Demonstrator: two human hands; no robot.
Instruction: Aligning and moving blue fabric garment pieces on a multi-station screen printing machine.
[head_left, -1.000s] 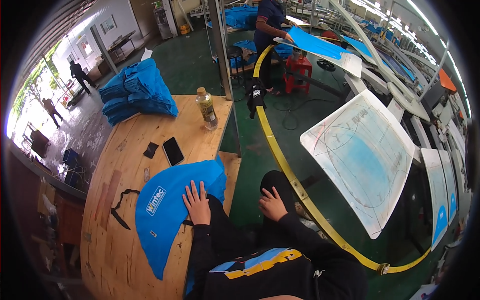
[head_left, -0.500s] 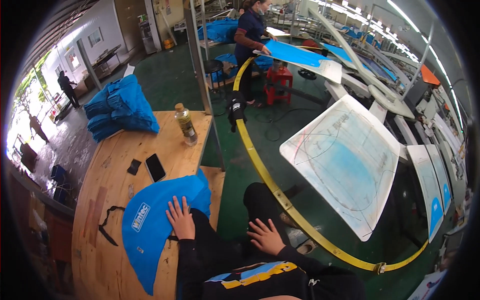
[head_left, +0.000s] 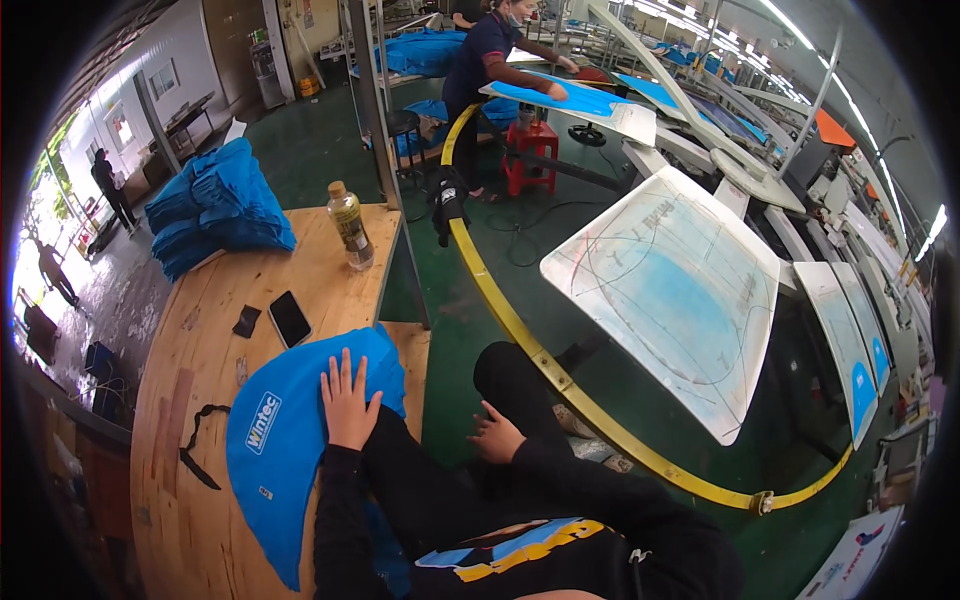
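Observation:
A blue cut fabric piece [head_left: 275, 480] with a white printed label lies on the wooden table [head_left: 205, 350], partly over its right edge. My left hand [head_left: 350, 402] rests flat on the fabric's upper right part, fingers stretched out, gripping nothing. Near my knee, my right hand [head_left: 496, 434] hovers over my dark trousers with its fingers apart and holds nothing. Beside the fabric lie a black phone [head_left: 290, 319], a small dark scrap [head_left: 246, 321] and a black strap [head_left: 200, 446].
A stack of folded blue fabric [head_left: 220, 210] and a capped bottle [head_left: 350, 226] stand at the table's far end. A yellow curved rail [head_left: 500, 300] runs around a white printing platen [head_left: 670, 300]. Across it, a co-worker [head_left: 490, 60] handles blue fabric on another platen [head_left: 570, 98].
My right hand has shifted left and its fingers have bent a little. My left hand stays on the fabric. The co-worker's arms have moved over the far platen; the whole view has turned slightly.

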